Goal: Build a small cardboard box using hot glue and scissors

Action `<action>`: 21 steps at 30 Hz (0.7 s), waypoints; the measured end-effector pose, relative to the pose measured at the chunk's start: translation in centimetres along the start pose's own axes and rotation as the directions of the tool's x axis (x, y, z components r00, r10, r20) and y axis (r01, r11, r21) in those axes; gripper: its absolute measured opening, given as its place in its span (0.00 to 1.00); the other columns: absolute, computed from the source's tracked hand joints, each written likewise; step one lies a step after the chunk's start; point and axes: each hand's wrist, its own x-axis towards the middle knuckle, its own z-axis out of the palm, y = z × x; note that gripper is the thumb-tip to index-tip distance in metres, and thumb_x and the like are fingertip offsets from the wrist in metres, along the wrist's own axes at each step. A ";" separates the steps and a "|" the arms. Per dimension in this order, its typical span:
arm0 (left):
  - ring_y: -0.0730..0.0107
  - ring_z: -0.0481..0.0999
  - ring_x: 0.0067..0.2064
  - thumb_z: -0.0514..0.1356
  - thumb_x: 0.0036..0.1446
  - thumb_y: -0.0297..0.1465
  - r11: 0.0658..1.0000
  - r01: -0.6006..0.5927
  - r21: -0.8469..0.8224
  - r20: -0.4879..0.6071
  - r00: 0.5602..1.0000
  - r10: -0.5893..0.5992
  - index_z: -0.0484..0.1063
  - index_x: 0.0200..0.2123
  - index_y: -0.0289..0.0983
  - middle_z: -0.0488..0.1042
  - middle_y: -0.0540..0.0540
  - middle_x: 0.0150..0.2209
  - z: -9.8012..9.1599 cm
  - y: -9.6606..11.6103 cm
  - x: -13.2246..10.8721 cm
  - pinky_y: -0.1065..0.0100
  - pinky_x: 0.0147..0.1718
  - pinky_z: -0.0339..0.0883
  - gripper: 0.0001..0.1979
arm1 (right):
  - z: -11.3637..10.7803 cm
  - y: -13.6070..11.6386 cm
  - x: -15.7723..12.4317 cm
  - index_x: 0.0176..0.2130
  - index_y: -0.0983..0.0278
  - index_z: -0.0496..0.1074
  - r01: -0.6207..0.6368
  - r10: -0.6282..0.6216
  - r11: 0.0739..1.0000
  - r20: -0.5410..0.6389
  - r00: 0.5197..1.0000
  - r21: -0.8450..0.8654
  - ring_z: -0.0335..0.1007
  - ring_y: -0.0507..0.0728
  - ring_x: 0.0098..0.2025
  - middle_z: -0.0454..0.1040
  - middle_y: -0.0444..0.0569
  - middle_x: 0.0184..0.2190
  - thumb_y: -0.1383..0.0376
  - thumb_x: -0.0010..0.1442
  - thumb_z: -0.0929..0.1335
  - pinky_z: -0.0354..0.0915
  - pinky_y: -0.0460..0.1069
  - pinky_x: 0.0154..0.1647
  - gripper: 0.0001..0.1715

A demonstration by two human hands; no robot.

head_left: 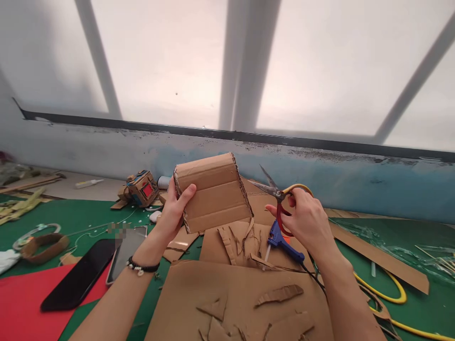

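Observation:
My left hand (175, 208) grips a folded piece of corrugated cardboard (213, 192) by its left edge and holds it up above the table. My right hand (306, 220) is closed through the red and yellow handles of a pair of scissors (276, 192). The blades are parted and point left toward the cardboard's right edge, a little apart from it. A beaded bracelet (142, 267) sits on my left wrist.
Below my hands lie cardboard sheets (234, 293) with several cut scraps and a blue glue gun (282, 242). A black phone (76, 277) and a tablet rest on red paper (21, 303) at left. A small cardboard model (141, 188) stands by the wall. Yellow cable (389, 293) lies at right.

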 end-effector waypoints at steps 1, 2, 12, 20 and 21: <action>0.47 0.72 0.71 0.72 0.60 0.49 1.000 -0.005 0.005 0.002 1.000 0.005 0.62 0.72 0.49 0.74 0.44 0.69 -0.2 0.2 0.0 0.52 0.68 0.72 0.42 | -0.1 -0.4 0.1 0.37 0.57 0.61 0.007 -0.007 1.000 0.012 1.000 0.020 0.65 0.59 0.32 0.69 0.45 0.30 0.32 0.68 0.65 0.57 0.51 0.37 0.34; 0.46 0.73 0.70 0.73 0.60 0.49 1.000 -0.004 0.011 0.011 1.000 0.004 0.62 0.72 0.49 0.75 0.44 0.68 -0.3 0.4 0.0 0.52 0.66 0.74 0.42 | -0.2 -0.8 0.1 0.36 0.57 0.60 0.024 -0.025 0.999 0.026 0.999 0.036 0.64 0.59 0.31 0.68 0.44 0.29 0.34 0.69 0.66 0.57 0.51 0.37 0.32; 0.42 0.84 0.58 0.70 0.60 0.55 0.957 0.236 0.167 0.150 0.953 -0.262 0.74 0.66 0.49 0.83 0.42 0.58 -3.8 2.8 0.0 0.56 0.47 0.85 0.35 | -2.0 -1.9 0.7 0.42 0.60 0.66 0.417 -0.417 0.909 0.035 0.908 0.009 0.69 0.60 0.37 0.70 0.46 0.33 0.53 0.71 0.70 0.62 0.53 0.45 0.15; 0.43 0.83 0.59 0.71 0.60 0.54 0.975 0.163 0.151 0.133 0.974 -0.183 0.73 0.66 0.51 0.82 0.44 0.60 -3.1 4.3 -0.4 0.50 0.58 0.81 0.35 | -1.8 -3.2 0.4 0.40 0.59 0.62 0.331 -0.332 0.943 0.034 0.943 0.013 0.68 0.59 0.35 0.70 0.45 0.32 0.47 0.73 0.68 0.61 0.52 0.42 0.21; 0.43 0.82 0.59 0.71 0.60 0.54 0.977 0.155 0.145 0.136 0.975 -0.175 0.72 0.67 0.51 0.81 0.44 0.61 -2.9 4.4 -0.5 0.49 0.59 0.80 0.35 | -1.7 -3.2 0.3 0.39 0.58 0.61 0.320 -0.319 0.947 0.029 0.947 -0.013 0.68 0.59 0.35 0.70 0.45 0.32 0.47 0.73 0.68 0.60 0.53 0.42 0.21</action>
